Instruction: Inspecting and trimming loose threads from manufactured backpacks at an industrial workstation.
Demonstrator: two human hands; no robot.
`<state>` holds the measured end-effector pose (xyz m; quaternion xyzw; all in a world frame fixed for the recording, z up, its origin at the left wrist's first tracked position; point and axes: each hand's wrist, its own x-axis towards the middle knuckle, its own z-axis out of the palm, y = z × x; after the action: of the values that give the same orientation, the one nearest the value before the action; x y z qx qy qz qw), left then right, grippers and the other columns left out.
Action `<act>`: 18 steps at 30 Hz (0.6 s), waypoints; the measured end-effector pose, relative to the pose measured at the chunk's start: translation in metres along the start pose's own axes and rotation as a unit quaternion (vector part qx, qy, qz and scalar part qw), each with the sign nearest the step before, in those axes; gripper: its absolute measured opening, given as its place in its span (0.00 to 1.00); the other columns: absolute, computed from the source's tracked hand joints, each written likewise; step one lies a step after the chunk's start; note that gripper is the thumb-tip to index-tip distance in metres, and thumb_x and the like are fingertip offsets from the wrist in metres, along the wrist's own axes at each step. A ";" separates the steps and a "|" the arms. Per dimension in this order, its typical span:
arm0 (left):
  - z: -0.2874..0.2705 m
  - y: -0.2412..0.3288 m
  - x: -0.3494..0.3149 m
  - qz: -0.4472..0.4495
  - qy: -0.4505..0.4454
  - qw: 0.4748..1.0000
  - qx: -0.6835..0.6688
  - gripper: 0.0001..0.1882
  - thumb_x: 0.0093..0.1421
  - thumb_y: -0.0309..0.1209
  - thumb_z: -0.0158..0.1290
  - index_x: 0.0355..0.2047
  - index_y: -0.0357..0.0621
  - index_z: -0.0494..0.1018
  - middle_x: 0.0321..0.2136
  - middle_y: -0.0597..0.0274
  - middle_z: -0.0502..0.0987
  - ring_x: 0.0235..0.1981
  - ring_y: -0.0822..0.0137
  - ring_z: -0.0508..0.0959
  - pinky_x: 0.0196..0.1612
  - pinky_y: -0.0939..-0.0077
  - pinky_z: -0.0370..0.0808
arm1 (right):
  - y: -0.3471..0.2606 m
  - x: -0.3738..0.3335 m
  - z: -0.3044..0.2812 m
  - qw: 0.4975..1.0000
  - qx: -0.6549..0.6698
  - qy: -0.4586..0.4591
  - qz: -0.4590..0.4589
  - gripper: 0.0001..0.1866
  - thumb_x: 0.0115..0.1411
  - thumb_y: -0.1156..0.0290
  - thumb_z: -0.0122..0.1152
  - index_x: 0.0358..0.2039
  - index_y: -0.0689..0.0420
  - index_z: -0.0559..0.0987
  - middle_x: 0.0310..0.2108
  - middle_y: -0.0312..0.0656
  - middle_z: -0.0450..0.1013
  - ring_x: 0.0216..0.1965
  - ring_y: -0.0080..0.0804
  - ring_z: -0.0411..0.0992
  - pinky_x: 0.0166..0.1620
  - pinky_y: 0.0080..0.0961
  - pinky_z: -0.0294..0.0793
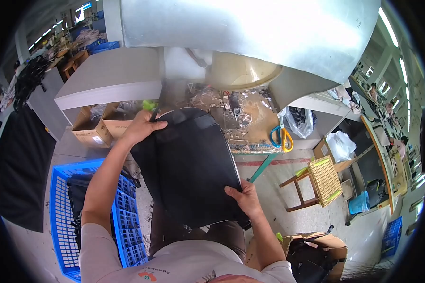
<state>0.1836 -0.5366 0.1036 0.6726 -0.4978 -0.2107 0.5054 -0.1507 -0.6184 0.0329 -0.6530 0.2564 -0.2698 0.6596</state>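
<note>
Black and broad, a round-ended fabric-like panel (189,165) is spanning the space between two bare hands, above the person's dark trousers (163,232). Its long axis is running away from the body, slanting slightly left, with one rounded end pointing toward a scrap-littered brown worktop (262,134). The left hand (143,127) is pinching the panel's far left corner; the right hand (246,199), well apart and nearer the body, is clamping its right edge, thumb on top.

pale short-sleeved shirt (189,257) with orange-red chest print (148,276), dark trousers (229,237)
</note>
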 end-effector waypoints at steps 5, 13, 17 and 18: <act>0.005 -0.014 0.050 0.021 -0.004 0.990 0.141 0.16 0.45 0.35 0.58 0.22 0.31 0.69 0.16 0.59 0.68 0.22 0.73 0.65 0.29 0.76 0.65 | 0.017 0.013 0.014 0.998 0.011 0.053 0.014 0.07 0.51 0.76 0.55 0.31 0.63 0.75 0.25 0.31 0.71 0.25 0.14 0.65 0.30 0.13 0.66; 0.022 0.017 0.082 0.027 -0.036 0.976 0.212 0.17 0.42 0.36 0.58 0.26 0.34 0.71 0.23 0.48 0.73 0.27 0.57 0.73 0.33 0.69 0.67 | 0.018 0.018 0.015 0.991 0.091 0.095 0.026 0.10 0.50 0.75 0.56 0.33 0.65 0.74 0.28 0.35 0.72 0.29 0.17 0.65 0.35 0.16 0.65; 0.023 0.016 0.094 0.044 -0.032 0.985 0.164 0.16 0.42 0.33 0.60 0.18 0.32 0.68 0.13 0.65 0.65 0.20 0.74 0.63 0.27 0.77 0.64 | 0.018 0.020 0.011 0.992 0.069 0.099 0.027 0.10 0.51 0.75 0.55 0.34 0.65 0.74 0.29 0.35 0.72 0.30 0.17 0.65 0.36 0.16 0.65; 0.025 0.016 0.093 0.042 -0.031 0.985 0.163 0.16 0.42 0.33 0.60 0.18 0.32 0.68 0.13 0.65 0.65 0.20 0.74 0.63 0.27 0.77 0.64 | 0.019 0.020 0.010 0.993 0.063 0.100 0.027 0.10 0.51 0.75 0.55 0.34 0.65 0.74 0.29 0.34 0.72 0.30 0.17 0.65 0.36 0.16 0.65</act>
<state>0.1955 -0.6303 0.1287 0.7178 -0.5685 -0.1261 0.3818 -0.1287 -0.6251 0.0141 -0.5726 0.3209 -0.3312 0.6778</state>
